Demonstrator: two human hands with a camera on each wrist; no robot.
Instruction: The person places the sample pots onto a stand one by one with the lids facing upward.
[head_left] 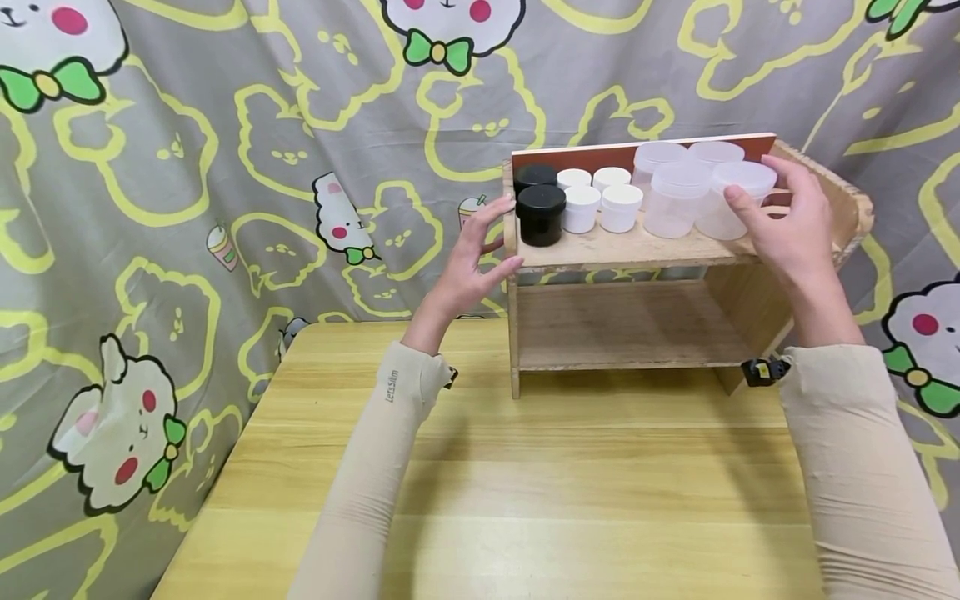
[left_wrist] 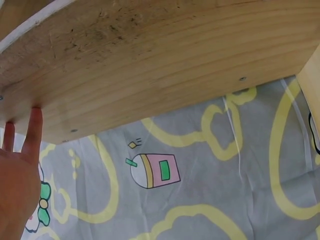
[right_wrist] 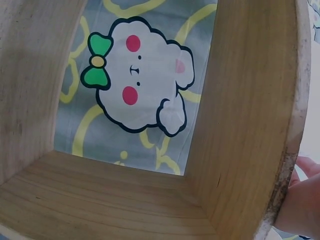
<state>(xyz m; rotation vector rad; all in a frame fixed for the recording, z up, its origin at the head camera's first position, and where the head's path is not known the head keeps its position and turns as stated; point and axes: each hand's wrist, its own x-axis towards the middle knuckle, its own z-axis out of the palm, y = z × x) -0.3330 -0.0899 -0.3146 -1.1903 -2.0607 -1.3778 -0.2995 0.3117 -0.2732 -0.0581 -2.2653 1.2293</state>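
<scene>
A small wooden shelf (head_left: 622, 325) stands on the table, with lidded jars along its top board. My left hand (head_left: 471, 271) is at its left end, and in the left wrist view straight fingers (left_wrist: 34, 130) touch the outer side panel (left_wrist: 165, 65). Close to that hand are two black jars (head_left: 542, 218), one behind the other. My right hand (head_left: 798, 221) holds the front right translucent plastic jar (head_left: 723, 212) between thumb and fingers. Other translucent jars (head_left: 671, 204) stand beside and behind it. In the right wrist view, the right hand (right_wrist: 302, 200) is mostly hidden by the shelf.
Several small white jars (head_left: 620, 208) stand between the black and translucent ones. A reddish-brown back board (head_left: 585, 158) and a raised right side panel (head_left: 832, 187) border the top. Below is a lower board (head_left: 622, 333). The wooden table (head_left: 525, 500) extends forward; a patterned curtain (head_left: 285, 200) hangs behind.
</scene>
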